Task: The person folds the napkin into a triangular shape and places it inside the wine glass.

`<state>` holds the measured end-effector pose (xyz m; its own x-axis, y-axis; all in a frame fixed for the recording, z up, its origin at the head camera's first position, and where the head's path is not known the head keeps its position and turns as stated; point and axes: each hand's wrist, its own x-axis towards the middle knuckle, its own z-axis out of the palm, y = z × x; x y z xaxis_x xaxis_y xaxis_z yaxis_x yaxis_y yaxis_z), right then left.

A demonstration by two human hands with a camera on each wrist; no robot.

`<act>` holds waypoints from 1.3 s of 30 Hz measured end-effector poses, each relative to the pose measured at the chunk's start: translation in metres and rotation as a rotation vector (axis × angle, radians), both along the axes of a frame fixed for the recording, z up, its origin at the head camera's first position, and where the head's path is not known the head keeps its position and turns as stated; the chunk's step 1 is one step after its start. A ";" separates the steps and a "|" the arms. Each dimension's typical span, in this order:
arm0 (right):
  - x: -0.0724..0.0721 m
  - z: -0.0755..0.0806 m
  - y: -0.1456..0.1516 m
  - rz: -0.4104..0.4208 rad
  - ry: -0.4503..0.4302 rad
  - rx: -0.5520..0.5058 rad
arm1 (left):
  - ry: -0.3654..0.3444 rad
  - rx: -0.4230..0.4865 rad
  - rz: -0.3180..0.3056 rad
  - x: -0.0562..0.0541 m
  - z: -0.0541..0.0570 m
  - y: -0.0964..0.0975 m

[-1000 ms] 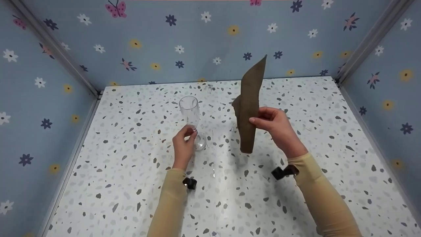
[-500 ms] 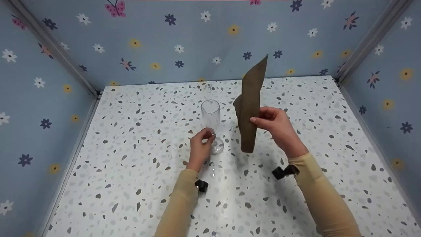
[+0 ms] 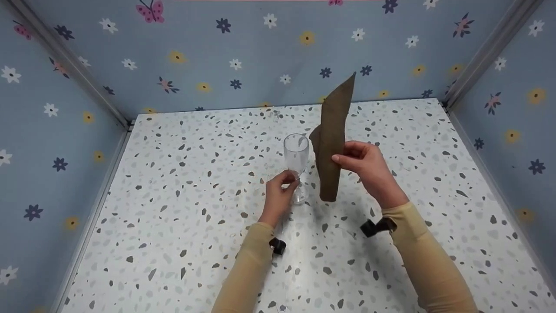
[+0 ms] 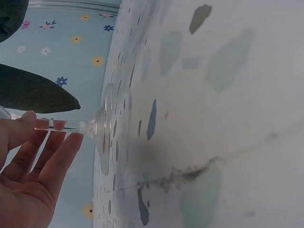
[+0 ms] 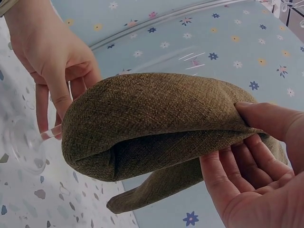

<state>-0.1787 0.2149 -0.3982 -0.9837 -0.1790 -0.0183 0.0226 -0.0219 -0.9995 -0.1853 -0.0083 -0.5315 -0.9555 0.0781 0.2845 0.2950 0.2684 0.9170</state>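
Observation:
In the head view, a clear stemmed glass (image 3: 296,152) with a tall bowl stands upright near the middle of the table. My left hand (image 3: 280,195) pinches its stem between thumb and fingers. The left wrist view shows the round glass foot (image 4: 105,129) at the tabletop. Just right of the glass, my right hand (image 3: 367,169) holds a folded brown cloth (image 3: 332,143) upright, thumb on the near side and fingers behind. Seen from the right wrist, the cloth (image 5: 161,104) is a loose fold with a hollow inside, and it hides the bowl of the glass.
The speckled white tabletop (image 3: 173,243) runs up to blue flowered panels at the back (image 3: 260,52), left and right. Grey metal strips join the panels at the corners. A black wrist camera (image 3: 377,226) sits on each sleeve.
My left hand has brought the glass rightward across the table, close to the cloth. The right hand and the cloth have hardly moved.

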 end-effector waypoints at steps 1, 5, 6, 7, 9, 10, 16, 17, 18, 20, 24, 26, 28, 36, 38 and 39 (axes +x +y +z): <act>0.000 0.000 0.001 0.000 0.001 0.003 | -0.004 0.005 -0.010 0.000 0.000 0.001; 0.000 -0.002 0.003 -0.007 -0.003 0.015 | -0.012 0.006 -0.039 0.000 0.000 0.005; 0.000 -0.002 0.004 -0.011 -0.007 0.020 | -0.012 0.005 -0.044 0.000 -0.001 0.006; 0.000 -0.002 0.005 -0.013 -0.009 0.023 | -0.011 0.003 -0.048 0.000 -0.001 0.007; 0.001 -0.003 0.006 -0.020 -0.014 0.034 | -0.008 0.001 -0.053 0.000 -0.002 0.009; 0.001 -0.003 0.006 -0.022 -0.015 0.039 | -0.009 0.003 -0.054 0.000 -0.002 0.009; 0.001 -0.002 0.007 -0.026 -0.014 0.034 | -0.003 -0.001 -0.050 0.000 -0.004 0.011; 0.001 -0.002 0.008 -0.026 -0.013 0.033 | -0.004 0.001 -0.053 0.000 -0.004 0.011; 0.001 -0.002 0.008 -0.026 -0.011 0.032 | -0.007 0.003 -0.055 0.000 -0.004 0.012; 0.001 -0.002 0.008 -0.028 -0.009 0.034 | -0.006 -0.006 -0.056 0.001 -0.004 0.012; 0.001 -0.002 0.009 -0.037 -0.012 0.041 | -0.021 -0.025 -0.053 0.002 -0.004 0.012; 0.001 -0.002 0.009 -0.039 -0.015 0.041 | -0.035 -0.026 -0.052 0.002 -0.003 0.012; 0.000 -0.001 0.010 -0.041 -0.014 0.044 | -0.055 -0.014 -0.059 0.003 -0.003 0.012; -0.003 0.006 0.013 -0.054 0.003 0.026 | -0.042 -0.034 -0.093 0.007 0.005 0.004; -0.003 0.010 0.014 -0.054 0.010 0.026 | -0.025 -0.049 -0.088 0.008 0.009 -0.001; -0.004 0.012 0.014 -0.055 0.015 0.029 | -0.015 -0.048 -0.085 0.009 0.012 -0.003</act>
<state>-0.1826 0.2292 -0.3865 -0.9922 -0.1245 -0.0076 0.0068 0.0065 -1.0000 -0.1768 -0.0114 -0.5195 -0.9489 0.1718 0.2646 0.3051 0.2867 0.9081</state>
